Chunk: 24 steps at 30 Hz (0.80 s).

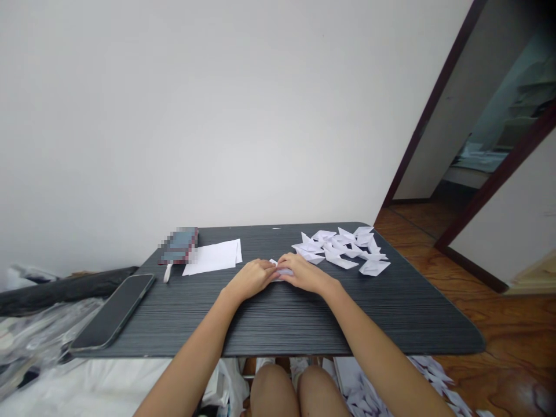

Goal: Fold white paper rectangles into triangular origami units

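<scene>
Both my hands meet at the middle of a dark striped table (282,324). My left hand (252,278) and my right hand (304,272) have their fingers curled and pressed onto a small piece of white paper (280,268) lying between them on the tabletop. Most of that paper is hidden under my fingers. A pile of several folded white paper shapes (343,246) lies just beyond my right hand. A stack of flat white sheets (212,256) lies beyond my left hand.
A dark phone (115,310) lies near the table's left edge. A blurred small box (179,245) and a white pen-like object (167,272) sit by the sheets. More folded papers (391,388) litter the wooden floor at right. A doorway (478,145) opens at right.
</scene>
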Each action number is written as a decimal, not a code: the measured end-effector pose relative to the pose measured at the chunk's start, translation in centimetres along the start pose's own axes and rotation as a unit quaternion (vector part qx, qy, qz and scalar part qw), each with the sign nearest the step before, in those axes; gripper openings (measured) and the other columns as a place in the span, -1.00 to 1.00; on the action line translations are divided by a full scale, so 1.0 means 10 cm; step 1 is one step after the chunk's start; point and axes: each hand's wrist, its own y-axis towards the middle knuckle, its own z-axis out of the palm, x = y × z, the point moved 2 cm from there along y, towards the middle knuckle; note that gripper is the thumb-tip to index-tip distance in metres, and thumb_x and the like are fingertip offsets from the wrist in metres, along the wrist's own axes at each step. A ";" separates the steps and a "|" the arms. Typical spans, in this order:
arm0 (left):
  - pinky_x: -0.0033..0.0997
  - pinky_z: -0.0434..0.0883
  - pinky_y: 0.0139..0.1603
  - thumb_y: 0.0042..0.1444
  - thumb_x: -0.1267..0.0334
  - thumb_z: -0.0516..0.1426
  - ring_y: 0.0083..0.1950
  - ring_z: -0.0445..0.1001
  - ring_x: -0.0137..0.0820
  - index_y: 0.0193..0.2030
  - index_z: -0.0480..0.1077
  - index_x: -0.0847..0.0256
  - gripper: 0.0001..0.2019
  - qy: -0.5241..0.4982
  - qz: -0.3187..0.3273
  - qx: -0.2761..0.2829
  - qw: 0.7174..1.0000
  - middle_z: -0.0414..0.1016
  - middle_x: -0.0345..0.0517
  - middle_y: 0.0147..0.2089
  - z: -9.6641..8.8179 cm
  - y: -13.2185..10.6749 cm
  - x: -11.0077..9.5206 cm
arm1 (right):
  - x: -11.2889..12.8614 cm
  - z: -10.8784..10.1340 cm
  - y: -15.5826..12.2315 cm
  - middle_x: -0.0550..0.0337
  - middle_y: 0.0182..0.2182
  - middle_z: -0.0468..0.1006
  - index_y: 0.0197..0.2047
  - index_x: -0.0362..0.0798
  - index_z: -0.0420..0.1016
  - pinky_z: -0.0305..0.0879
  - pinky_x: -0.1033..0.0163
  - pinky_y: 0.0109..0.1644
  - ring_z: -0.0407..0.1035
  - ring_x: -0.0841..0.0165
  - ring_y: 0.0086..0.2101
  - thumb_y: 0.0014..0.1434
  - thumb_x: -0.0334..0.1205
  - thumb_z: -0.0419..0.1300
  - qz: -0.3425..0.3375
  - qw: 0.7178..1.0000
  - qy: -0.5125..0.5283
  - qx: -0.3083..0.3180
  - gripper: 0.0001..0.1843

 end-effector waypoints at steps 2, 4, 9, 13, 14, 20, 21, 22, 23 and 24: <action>-0.31 0.30 -0.17 0.17 0.19 -0.18 -0.19 0.39 -0.33 -0.20 0.32 0.33 -0.67 0.027 0.003 0.004 1.000 0.41 0.08 -0.23 0.03 0.01 0.00 | 0.02 0.05 0.02 0.06 -0.25 0.38 -0.20 -0.13 0.39 0.15 0.21 -0.06 0.23 0.32 -0.16 0.08 -0.36 0.02 -0.010 0.999 -0.038 -0.011 -0.78; -0.30 0.32 -0.22 0.17 0.21 -0.19 -0.25 0.40 -0.33 -0.23 0.31 0.35 -0.67 0.060 0.012 0.016 0.998 0.40 0.11 -0.25 0.07 0.01 -0.01 | 0.03 0.12 0.03 0.02 -0.26 0.39 -0.23 -0.17 0.40 0.18 0.23 -0.09 0.23 0.32 -0.17 0.09 -0.43 -0.03 -0.019 0.998 -0.067 -0.014 -0.77; -0.27 0.31 -0.19 0.17 0.33 -0.18 -0.20 0.38 -0.32 -0.17 0.28 0.36 -0.73 0.101 0.030 0.027 0.994 0.38 0.13 -0.20 0.07 -0.06 -0.06 | 0.00 0.26 -0.01 0.01 -0.26 0.39 -0.19 -0.18 0.38 0.21 0.22 -0.09 0.23 0.32 -0.16 0.13 -0.43 -0.08 -0.034 0.995 -0.090 -0.031 -0.75; -0.29 0.25 -0.09 0.15 0.38 -0.15 -0.03 0.30 -0.34 -0.05 0.26 0.26 -0.71 0.041 0.005 0.001 0.999 0.33 0.04 -0.03 0.03 -0.15 -0.05 | 0.01 0.26 -0.06 0.00 -0.26 0.40 -0.19 -0.17 0.38 0.22 0.22 -0.10 0.22 0.32 -0.16 0.14 -0.44 -0.11 -0.051 0.994 -0.079 -0.047 -0.72; -0.29 0.25 -0.08 0.15 0.37 -0.15 -0.02 0.29 -0.34 -0.07 0.29 0.24 -0.71 0.016 -0.005 -0.006 1.000 0.34 0.01 -0.02 0.02 -0.17 -0.04 | 0.02 0.26 -0.07 -0.01 -0.27 0.41 -0.21 -0.18 0.39 0.23 0.22 -0.11 0.22 0.31 -0.15 0.14 -0.44 -0.11 -0.054 0.995 -0.070 -0.050 -0.72; -0.37 0.25 -0.14 0.12 0.25 -0.08 -0.18 0.29 -0.39 -0.31 0.42 0.23 -0.74 -0.119 -0.103 -0.063 0.986 0.41 -0.07 -0.20 0.01 -0.25 0.06 | -0.02 0.22 -0.07 0.07 -0.30 0.46 -0.34 -0.12 0.45 0.20 0.21 -0.10 0.27 0.34 -0.21 0.10 -0.35 0.00 -0.001 0.992 0.070 -0.104 -0.80; -0.39 0.25 -0.17 0.10 0.22 -0.06 -0.21 0.30 -0.40 -0.36 0.43 0.24 -0.74 -0.132 -0.124 -0.069 0.981 0.40 -0.07 -0.25 0.01 -0.26 0.08 | -0.04 0.21 -0.06 0.09 -0.33 0.47 -0.38 -0.11 0.46 0.20 0.21 -0.11 0.29 0.35 -0.24 0.09 -0.33 0.02 0.015 0.989 0.094 -0.111 -0.82; -0.40 0.25 -0.20 0.09 0.20 -0.04 -0.25 0.30 -0.40 -0.40 0.43 0.25 -0.74 -0.145 -0.144 -0.071 0.976 0.40 -0.07 -0.29 0.02 -0.26 0.11 | -0.06 0.21 -0.05 0.11 -0.35 0.47 -0.42 -0.10 0.45 0.20 0.22 -0.14 0.30 0.36 -0.28 0.07 -0.33 0.04 0.031 0.986 0.115 -0.116 -0.83; -0.41 0.25 -0.23 0.07 0.19 -0.02 -0.28 0.30 -0.41 -0.44 0.42 0.26 -0.74 -0.157 -0.162 -0.071 0.972 0.39 -0.08 -0.32 0.03 -0.26 0.14 | -0.08 0.20 -0.04 0.12 -0.37 0.47 -0.47 -0.11 0.44 0.20 0.24 -0.17 0.30 0.37 -0.31 0.06 -0.32 0.06 0.046 0.983 0.132 -0.118 -0.84; -0.42 0.25 -0.27 0.06 0.18 -0.01 -0.31 0.30 -0.41 -0.46 0.42 0.27 -0.74 -0.167 -0.178 -0.069 0.967 0.38 -0.09 -0.35 0.03 -0.25 0.16 | -0.10 0.20 -0.03 0.13 -0.39 0.47 -0.51 -0.12 0.42 0.21 0.26 -0.21 0.30 0.39 -0.34 0.04 -0.32 0.07 0.061 0.980 0.145 -0.118 -0.84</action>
